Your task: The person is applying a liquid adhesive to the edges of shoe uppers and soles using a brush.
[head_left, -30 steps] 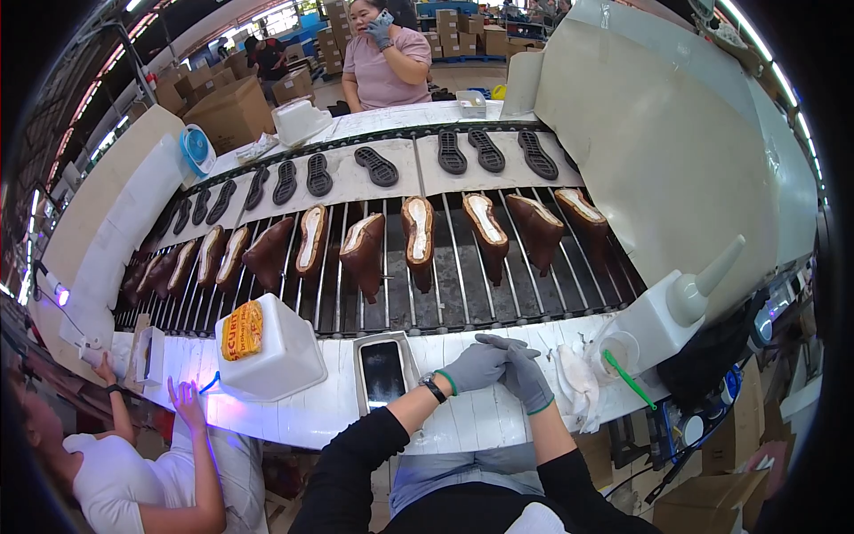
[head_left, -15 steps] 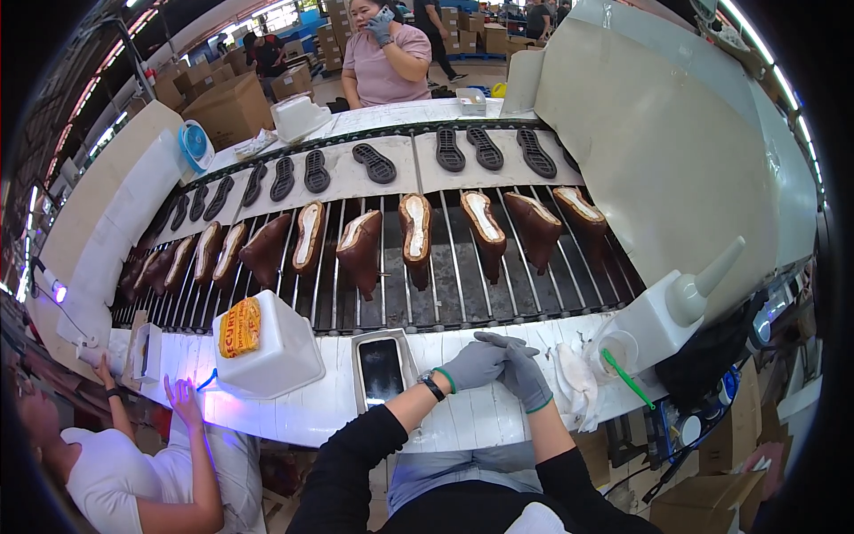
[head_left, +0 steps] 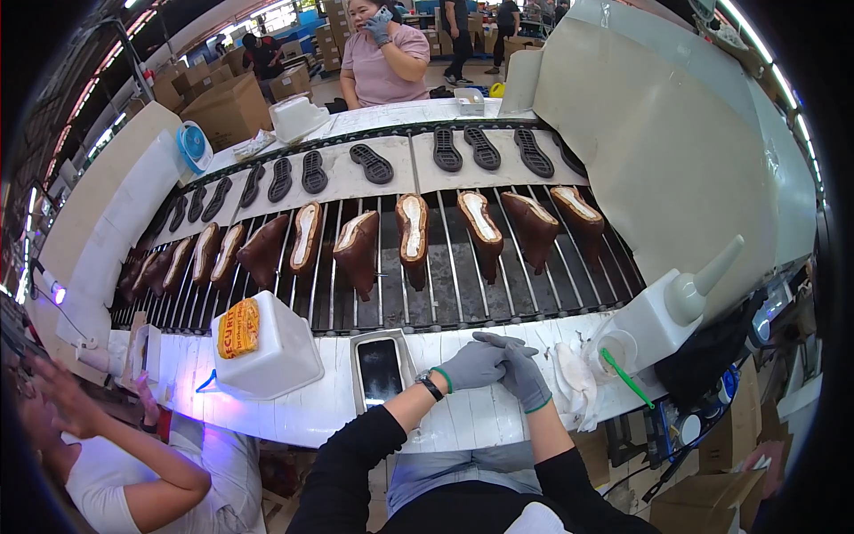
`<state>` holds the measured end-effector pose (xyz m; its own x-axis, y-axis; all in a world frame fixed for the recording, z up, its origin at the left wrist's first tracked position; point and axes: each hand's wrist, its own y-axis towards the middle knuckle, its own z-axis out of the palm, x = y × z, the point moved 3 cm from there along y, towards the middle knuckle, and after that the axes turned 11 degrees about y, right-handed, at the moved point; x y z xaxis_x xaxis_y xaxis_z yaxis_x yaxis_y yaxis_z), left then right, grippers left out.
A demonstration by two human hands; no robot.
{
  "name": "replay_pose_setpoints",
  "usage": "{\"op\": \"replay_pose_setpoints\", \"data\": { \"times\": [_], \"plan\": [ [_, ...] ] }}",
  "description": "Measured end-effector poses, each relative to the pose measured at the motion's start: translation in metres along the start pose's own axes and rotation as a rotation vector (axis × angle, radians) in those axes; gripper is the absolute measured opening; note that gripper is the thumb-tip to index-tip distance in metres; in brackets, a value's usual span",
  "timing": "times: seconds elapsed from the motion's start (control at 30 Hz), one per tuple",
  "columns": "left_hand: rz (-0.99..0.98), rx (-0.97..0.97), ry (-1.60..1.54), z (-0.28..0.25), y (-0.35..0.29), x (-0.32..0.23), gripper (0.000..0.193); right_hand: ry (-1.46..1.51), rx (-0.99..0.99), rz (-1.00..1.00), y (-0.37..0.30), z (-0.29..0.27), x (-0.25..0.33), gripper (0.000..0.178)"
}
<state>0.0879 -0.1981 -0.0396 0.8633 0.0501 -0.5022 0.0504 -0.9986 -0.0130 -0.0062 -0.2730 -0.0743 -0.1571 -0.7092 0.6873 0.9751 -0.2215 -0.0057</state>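
My left hand (head_left: 474, 365), in a grey glove with a green cuff, lies over the near edge of the white table. My right hand (head_left: 527, 381), gloved the same way, meets it, and their fingers overlap loosely with no object showing between them. The fingers that show look stretched out; some are hidden where the hands cross. Just left of my left hand is a phone (head_left: 380, 372) in a shallow white tray. To the right of my hands lies a crumpled white cloth (head_left: 576, 384), beside a clear cup (head_left: 616, 349) with a green-handled brush (head_left: 630, 381).
Ahead, brown shoe uppers on lasts (head_left: 413, 233) stand sole-up on a roller conveyor (head_left: 445, 298). Dark outsoles (head_left: 372, 164) lie on boards behind them. A white container (head_left: 271, 351) stands left, a spouted white bottle (head_left: 663, 320) right. Co-workers sit left (head_left: 116, 472) and across (head_left: 389, 62).
The co-worker at the left has raised a hand off the table edge toward their head. The shoe uppers and outsoles have shifted slightly left. My hands have stayed put.
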Motion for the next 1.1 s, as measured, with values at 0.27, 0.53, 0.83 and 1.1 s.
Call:
{"op": "replay_pose_setpoints", "data": {
  "times": [0.27,0.53,0.83,1.1],
  "plan": [
    [0.124,-0.163,-0.053,-0.032,-0.013,-0.04,0.052,0.041,0.05,0.031,0.002,0.0,0.002,0.07],
    [-0.035,-0.053,0.016,-0.028,-0.013,-0.051,0.109,0.09,0.025,-0.132,0.002,-0.003,-0.002,0.063],
    [-0.142,-0.009,-0.099,-0.016,-0.004,-0.041,0.098,0.161,0.049,-0.102,0.007,-0.007,-0.005,0.068],
    [-0.138,-0.138,0.087,-0.009,-0.002,-0.039,0.054,0.218,0.119,-0.071,0.007,0.0,-0.002,0.073]
  ]
}}
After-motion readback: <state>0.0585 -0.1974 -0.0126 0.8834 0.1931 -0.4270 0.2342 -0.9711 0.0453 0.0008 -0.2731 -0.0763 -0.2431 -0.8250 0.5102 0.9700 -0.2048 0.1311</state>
